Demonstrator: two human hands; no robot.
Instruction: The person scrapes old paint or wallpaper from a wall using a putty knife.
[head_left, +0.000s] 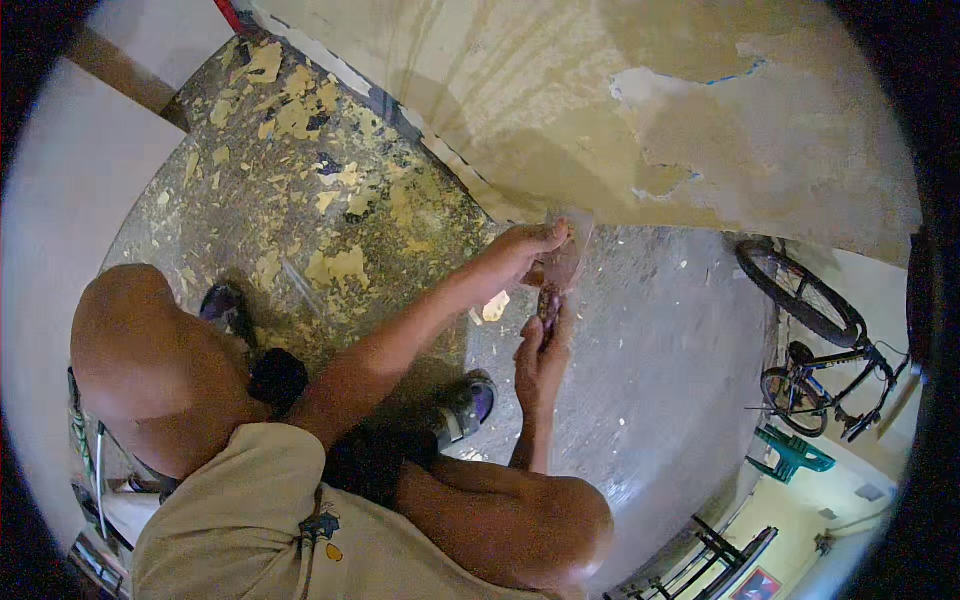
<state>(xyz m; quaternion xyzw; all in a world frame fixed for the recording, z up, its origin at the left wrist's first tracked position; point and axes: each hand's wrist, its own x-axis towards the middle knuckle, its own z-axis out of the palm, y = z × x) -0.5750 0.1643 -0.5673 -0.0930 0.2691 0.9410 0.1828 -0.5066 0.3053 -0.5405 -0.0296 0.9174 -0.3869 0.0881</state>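
Observation:
In front of me, a putty knife is held in both hands, its wide blade (573, 251) pointing toward the wall. My right hand (541, 360) is wrapped around the dark handle (550, 306). My left hand (534, 246) grips the blade, with the thumb lying on its upper face; the fingers beneath are partly hidden. The blade is blurred and appears close to the wall's lower edge. Beyond it rises the wall (525, 97), streaked tan and cream, with a ragged pale patch (637, 90) where paint has come off.
Paint flakes (337, 266) litter the dark floor on the left. A large chip (496, 306) lies beside my hands on the grey floor (652, 337). Bicycles (814, 352), a green plastic piece of furniture (791, 454) and a black metal frame (712, 559) stand at right.

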